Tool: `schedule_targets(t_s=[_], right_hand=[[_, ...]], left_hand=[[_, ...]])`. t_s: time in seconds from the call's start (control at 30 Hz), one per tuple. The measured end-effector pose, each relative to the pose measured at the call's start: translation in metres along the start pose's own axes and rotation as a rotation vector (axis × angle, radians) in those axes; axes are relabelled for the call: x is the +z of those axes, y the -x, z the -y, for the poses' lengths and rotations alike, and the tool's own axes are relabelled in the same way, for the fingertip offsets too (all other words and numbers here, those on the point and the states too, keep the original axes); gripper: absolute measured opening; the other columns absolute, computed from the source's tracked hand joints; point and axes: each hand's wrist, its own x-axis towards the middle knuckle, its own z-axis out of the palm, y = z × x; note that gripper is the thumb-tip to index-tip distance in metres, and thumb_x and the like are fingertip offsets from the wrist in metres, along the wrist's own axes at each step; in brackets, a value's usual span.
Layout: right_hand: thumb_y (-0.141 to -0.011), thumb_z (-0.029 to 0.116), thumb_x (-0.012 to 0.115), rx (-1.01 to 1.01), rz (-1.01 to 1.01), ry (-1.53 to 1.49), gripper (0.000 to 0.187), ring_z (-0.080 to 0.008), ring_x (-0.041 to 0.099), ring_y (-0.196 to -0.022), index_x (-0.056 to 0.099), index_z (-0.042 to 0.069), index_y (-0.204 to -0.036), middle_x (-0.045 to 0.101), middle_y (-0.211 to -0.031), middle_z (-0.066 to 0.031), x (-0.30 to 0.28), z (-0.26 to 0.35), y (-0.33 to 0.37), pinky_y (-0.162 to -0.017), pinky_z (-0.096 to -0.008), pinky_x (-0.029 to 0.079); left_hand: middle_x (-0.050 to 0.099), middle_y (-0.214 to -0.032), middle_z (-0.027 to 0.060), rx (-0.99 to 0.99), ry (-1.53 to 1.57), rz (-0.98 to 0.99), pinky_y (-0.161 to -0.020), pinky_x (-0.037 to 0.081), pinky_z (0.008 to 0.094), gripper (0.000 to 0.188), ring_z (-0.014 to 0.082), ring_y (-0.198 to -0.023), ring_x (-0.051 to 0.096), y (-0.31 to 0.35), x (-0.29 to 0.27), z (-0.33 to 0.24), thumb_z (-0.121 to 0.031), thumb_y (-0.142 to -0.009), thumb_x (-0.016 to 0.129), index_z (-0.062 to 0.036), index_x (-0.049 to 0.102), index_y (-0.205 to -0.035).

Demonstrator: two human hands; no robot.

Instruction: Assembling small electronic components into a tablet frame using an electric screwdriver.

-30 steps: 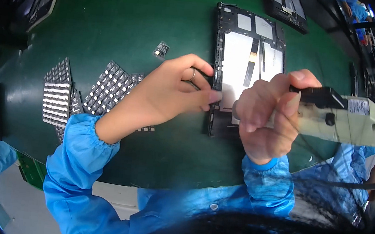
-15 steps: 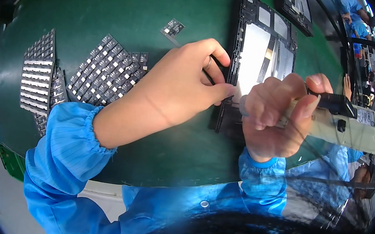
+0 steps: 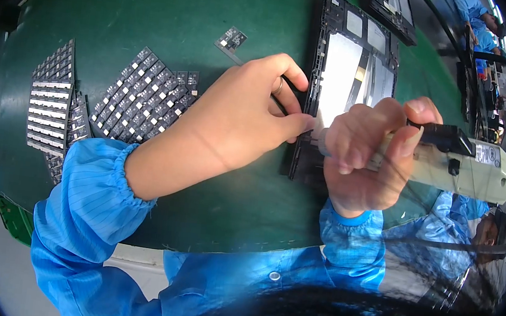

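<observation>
A flat black device frame (image 3: 395, 62) with silvery panels inside lies on the green work table. My left hand (image 3: 252, 105) is closed at its left edge, with thumb and fingers curled against the rim; the fingertips are partly hidden. My right hand (image 3: 370, 161) is wrapped round a pale electric screwdriver (image 3: 486, 173) with a black top part. The tool's front end points at the frame's lower left edge, near my left thumb; the tip itself is hidden. Just beyond my left hand lies a small circuit board (image 3: 233, 37) with a ribbon tail running under that hand.
Sheets of small dark circuit boards (image 3: 139, 97) lie left of my left forearm, with another stack (image 3: 48, 109) farther left. A second black device frame (image 3: 391, 12) sits at the far right. A dark cable (image 3: 453, 246) crosses at right. Co-workers in blue are beyond.
My right hand and the screwdriver have shifted slightly left. The frame appears a touch farther left in the picture. My left hand keeps its hold with hardly any movement.
</observation>
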Motion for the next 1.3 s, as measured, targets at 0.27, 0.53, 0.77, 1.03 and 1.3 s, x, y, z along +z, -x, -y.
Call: schedule_targets(t_s=[0.27,0.53,0.77,1.03,1.3], right_hand=[[-0.084,0.023,0.073,0.022,-0.089,-0.047,0.036,-0.0139,0.055,-0.066,0.05,0.002,-0.1,0.055,-0.081,-0.0078,0.003,-0.001,0.003,-0.062,-0.0285,0.048],[-0.086,0.013,0.059,-0.05,-0.02,0.075,0.023,-0.0119,0.046,-0.053,0.041,0.009,-0.1,0.048,-0.07,-0.0047,0.002,-0.012,0.006,-0.047,-0.0263,0.038],[-0.089,0.028,0.067,-0.006,0.019,-0.074,0.034,-0.0119,0.04,-0.042,0.039,0.013,-0.101,0.043,-0.061,-0.0024,0.015,-0.001,0.007,-0.038,-0.0272,0.032],[-0.092,0.027,0.064,-0.124,0.171,-0.065,0.031,-0.0124,0.041,-0.045,0.04,0.012,-0.103,0.047,-0.068,-0.004,0.011,-0.018,0.02,-0.041,-0.0282,0.034],[-0.097,0.026,0.057,-0.312,-0.129,-0.168,0.025,-0.0074,0.037,-0.047,0.05,0.01,-0.114,0.042,-0.069,0.0005,-0.034,0.001,-0.001,-0.039,-0.0224,0.029]], left_hand=[[0.06,-0.089,0.009,0.013,0.009,0.006,-0.069,0.054,0.0253,0.036,0.015,-0.082,0.065,0.0,0.001,-0.002,-0.003,-0.084,0.068,0.0042,0.048,-0.113],[0.061,-0.089,0.0068,0.004,0.023,0.0,-0.056,0.044,0.0223,0.035,0.0095,-0.074,0.061,0.003,-0.001,-0.001,-0.001,-0.082,0.067,0.0016,0.048,-0.112],[0.067,-0.077,0.013,0.141,-0.024,-0.065,-0.061,0.051,0.0309,0.035,0.0201,-0.068,0.067,0.004,0.0,0.006,-0.009,-0.081,0.072,0.0027,0.051,-0.106],[0.064,-0.081,0.0108,0.187,-0.059,-0.035,-0.061,0.05,0.0272,0.035,0.0166,-0.071,0.066,0.003,-0.002,0.023,-0.005,-0.082,0.069,0.0032,0.049,-0.11],[0.061,-0.108,0.0206,0.261,-0.533,-0.22,-0.078,0.05,0.0379,0.062,0.0288,-0.093,0.063,0.049,0.028,-0.008,-0.031,-0.08,0.075,-0.0008,0.047,-0.126]])
